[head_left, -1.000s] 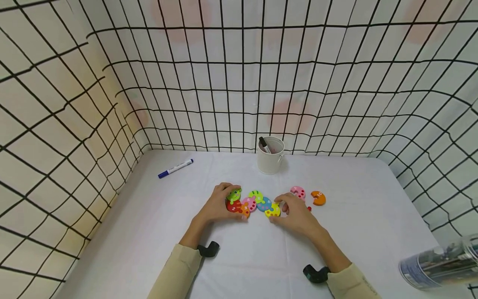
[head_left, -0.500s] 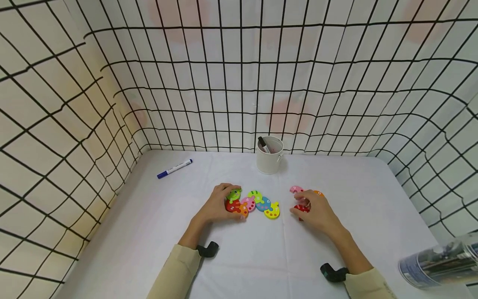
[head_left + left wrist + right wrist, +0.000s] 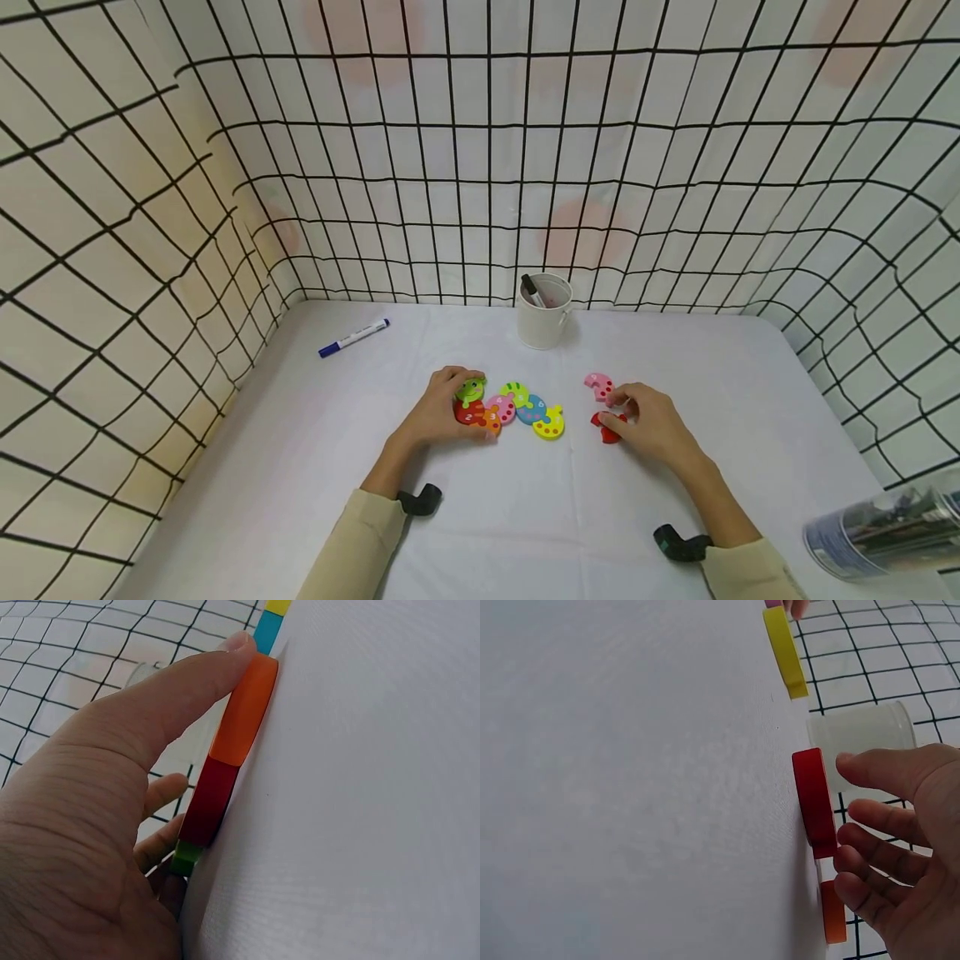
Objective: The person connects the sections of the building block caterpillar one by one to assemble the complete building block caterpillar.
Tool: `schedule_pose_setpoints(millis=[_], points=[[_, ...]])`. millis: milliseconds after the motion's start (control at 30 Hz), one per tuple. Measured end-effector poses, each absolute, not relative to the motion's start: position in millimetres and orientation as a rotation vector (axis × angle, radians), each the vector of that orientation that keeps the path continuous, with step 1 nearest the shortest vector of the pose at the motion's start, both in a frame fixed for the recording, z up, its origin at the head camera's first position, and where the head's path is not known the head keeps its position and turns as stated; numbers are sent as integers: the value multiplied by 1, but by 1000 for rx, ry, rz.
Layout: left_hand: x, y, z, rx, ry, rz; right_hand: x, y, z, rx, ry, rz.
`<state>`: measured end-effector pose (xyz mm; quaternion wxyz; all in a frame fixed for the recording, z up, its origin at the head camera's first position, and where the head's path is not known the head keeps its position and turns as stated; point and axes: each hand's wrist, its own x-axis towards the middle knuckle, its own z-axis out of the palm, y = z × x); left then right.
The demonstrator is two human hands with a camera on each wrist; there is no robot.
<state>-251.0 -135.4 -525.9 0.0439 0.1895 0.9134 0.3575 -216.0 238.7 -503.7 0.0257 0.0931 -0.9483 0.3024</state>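
Note:
A chain of colourful numbered caterpillar puzzle pieces lies on the white table, running from a green face piece to a yellow piece. My left hand holds the face end, its thumb against the orange piece and its fingers on the far side by the green one. To the right, my right hand hovers with loosely bent fingers around a loose red piece; in the right wrist view a gap shows between thumb and piece. A pink piece lies just behind. The right hand hides a loose orange piece in the head view.
A white bucket with a black-capped marker stands behind the puzzle. A blue-capped marker lies at the back left. A clear jar is at the right edge. Black wire mesh walls the back and sides.
My right hand has left the yellow piece at the chain's end and moved right to the loose red piece. My left hand has stayed at the face end.

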Motion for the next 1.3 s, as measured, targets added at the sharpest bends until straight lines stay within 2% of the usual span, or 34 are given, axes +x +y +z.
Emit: schedule_pose_setpoints(millis=[467,933,1300], points=[[-251,-134,-530,574,2841,1064,-204,240,-506,262,-3072,950],[-252,-140,-527,634,2793,1036,-212,229,-500,372,-2961,1080],[-251,-144,-523,620,2780,1048,-220,215,-496,342,-2974,1080]])
